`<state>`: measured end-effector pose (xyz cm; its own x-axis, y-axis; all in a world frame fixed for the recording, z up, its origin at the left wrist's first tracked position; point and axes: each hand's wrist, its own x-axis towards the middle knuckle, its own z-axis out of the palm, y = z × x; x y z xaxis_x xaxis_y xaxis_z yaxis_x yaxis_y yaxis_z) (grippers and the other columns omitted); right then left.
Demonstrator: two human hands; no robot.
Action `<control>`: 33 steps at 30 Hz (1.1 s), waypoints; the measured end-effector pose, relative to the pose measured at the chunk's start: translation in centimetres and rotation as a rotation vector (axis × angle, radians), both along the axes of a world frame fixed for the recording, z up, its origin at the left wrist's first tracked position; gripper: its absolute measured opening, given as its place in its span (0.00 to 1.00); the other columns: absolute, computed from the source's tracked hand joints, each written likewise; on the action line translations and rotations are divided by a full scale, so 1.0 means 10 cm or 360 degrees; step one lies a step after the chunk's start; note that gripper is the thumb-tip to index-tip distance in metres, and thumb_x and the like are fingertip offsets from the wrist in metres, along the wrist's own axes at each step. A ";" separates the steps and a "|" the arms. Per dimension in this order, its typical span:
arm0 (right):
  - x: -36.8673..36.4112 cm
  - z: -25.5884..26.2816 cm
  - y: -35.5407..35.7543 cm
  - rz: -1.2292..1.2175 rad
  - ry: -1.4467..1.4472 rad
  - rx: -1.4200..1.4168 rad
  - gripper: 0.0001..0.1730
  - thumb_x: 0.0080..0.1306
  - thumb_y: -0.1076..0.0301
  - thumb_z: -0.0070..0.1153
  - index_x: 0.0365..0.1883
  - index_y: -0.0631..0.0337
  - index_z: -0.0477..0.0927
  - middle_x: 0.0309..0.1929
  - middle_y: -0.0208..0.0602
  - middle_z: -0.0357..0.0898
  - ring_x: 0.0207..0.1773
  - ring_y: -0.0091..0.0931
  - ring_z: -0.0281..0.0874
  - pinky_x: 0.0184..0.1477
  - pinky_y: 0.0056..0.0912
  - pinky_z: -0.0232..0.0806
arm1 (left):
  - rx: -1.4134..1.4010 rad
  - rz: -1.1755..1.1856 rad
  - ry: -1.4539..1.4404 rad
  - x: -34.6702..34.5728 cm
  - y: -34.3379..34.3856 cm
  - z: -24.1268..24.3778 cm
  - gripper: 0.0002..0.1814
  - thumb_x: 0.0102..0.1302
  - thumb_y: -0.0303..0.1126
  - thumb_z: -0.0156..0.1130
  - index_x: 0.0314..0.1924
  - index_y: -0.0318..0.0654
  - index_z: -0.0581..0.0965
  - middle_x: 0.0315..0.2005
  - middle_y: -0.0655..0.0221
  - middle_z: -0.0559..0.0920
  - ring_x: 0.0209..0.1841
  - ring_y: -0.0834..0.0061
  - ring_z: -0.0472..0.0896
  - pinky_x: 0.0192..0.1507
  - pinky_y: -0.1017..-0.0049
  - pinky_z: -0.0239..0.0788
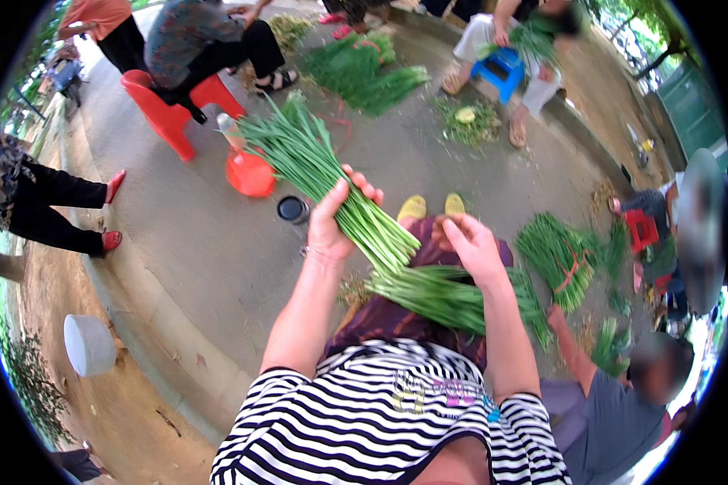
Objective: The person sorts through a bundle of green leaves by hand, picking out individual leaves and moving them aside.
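Observation:
My left hand (335, 221) is closed round a bunch of garlic chives (364, 221), its pale stem ends pointing down to the right and its green leaves up to the left. My right hand (466, 242) is raised beside the bunch, apart from it, with fingers curled and thumb near the fingertips; whether something small is between them cannot be told. Across my lap lies a loose heap of chives (437, 297), partly behind my right forearm. The stem ends in my left hand come close to this heap.
A tied chive bundle (561, 260) lies at the right, near a co-worker's hand (557, 316). More chives (364, 73) lie ahead on the pavement. A black cup (292, 209) and a red plastic bag (249, 173) stand at the left. People sit around on a red chair (158, 115) and a blue stool (500, 70).

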<state>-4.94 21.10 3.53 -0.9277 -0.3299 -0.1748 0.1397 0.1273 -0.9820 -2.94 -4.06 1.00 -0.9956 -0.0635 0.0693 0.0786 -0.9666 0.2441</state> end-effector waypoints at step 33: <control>-0.05 1.81 0.64 -0.0923 0.1178 -0.0031 0.09 0.69 0.67 0.61 0.40 0.64 0.80 0.29 0.27 0.80 0.27 0.16 0.74 0.30 0.19 0.65 | 0.0151 -0.0146 -0.0510 0.21 0.17 0.16 0.08 0.72 0.31 0.58 0.49 0.38 0.75 0.35 0.70 0.82 0.38 0.73 0.83 0.54 0.64 0.75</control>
<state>-5.40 27.47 21.67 -0.8212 0.2219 0.5257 -0.4842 0.2163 -0.8478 -0.83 -2.38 2.61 -0.9677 0.0364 -0.2495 -0.0760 -0.9856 0.1512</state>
